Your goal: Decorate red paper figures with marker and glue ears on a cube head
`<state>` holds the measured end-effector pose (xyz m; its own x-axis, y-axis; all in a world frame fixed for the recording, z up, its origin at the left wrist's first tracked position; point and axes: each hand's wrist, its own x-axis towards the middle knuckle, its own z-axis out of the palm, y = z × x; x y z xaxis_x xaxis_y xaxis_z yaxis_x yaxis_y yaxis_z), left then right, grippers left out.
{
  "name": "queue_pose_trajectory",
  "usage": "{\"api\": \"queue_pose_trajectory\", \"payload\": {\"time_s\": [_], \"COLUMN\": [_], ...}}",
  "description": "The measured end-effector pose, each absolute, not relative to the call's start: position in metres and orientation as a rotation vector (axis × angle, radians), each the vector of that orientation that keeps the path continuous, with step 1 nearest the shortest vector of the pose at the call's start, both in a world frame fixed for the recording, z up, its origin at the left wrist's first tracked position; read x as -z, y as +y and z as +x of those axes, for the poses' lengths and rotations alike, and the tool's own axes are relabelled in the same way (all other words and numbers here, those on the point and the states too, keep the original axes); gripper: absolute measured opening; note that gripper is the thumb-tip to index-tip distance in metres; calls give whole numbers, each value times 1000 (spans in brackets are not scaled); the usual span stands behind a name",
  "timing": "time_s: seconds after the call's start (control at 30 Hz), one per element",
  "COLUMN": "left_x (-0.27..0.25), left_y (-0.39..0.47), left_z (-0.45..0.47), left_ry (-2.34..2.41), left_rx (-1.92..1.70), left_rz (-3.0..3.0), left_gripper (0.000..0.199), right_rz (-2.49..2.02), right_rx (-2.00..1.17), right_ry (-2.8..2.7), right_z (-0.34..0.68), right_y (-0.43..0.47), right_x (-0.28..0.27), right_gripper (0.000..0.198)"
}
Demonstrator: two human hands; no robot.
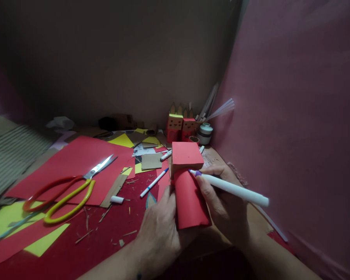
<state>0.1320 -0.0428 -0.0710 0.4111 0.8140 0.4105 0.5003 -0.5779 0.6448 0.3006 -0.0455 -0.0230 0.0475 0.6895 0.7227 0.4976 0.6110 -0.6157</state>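
Observation:
My left hand [160, 221] is closed around the lower left side of a red paper-covered tube [189, 202]. On the tube's far end sits a small cardboard box with a red top [187, 153]; the two make up one paper craft figure. In my right hand [221, 194] is a white marker [236, 189] with a purple tip, pinched between thumb and fingers. Its tip touches or nearly touches the red tube just below the box; I cannot tell which. No drawn line shows clearly there. My left fingertips are partly hidden by the tube.
Large scissors [86, 181] lie on a red sheet [76, 155] at left. A blue-tipped marker [154, 182], a white cap [117, 199] and cardboard scraps [151, 161] lie nearby. Two finished-looking figures [175, 126] and a jar [205, 134] stand behind, near the pinkish right wall [297, 116].

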Motion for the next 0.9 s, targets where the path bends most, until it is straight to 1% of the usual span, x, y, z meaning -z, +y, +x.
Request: {"api": "queue_pose_trajectory", "payload": {"time_s": [0.17, 0.57, 0.9], "left_x": [71, 72, 70], "left_y": [-42, -42, -43], "left_z": [133, 132, 130], "left_ry": [1151, 1104, 1051], "left_rx": [-1015, -1073, -1063], "left_rz": [2271, 2289, 2255], "left_gripper": [72, 62, 60], "right_rz": [-1005, -959, -1005], "right_rx": [-241, -333, -272], "right_ry": [-1609, -1590, -1546], "right_z": [301, 302, 300], "right_y": [-47, -49, -52], "right_x": [23, 21, 20], "right_gripper": [6, 5, 4]}}
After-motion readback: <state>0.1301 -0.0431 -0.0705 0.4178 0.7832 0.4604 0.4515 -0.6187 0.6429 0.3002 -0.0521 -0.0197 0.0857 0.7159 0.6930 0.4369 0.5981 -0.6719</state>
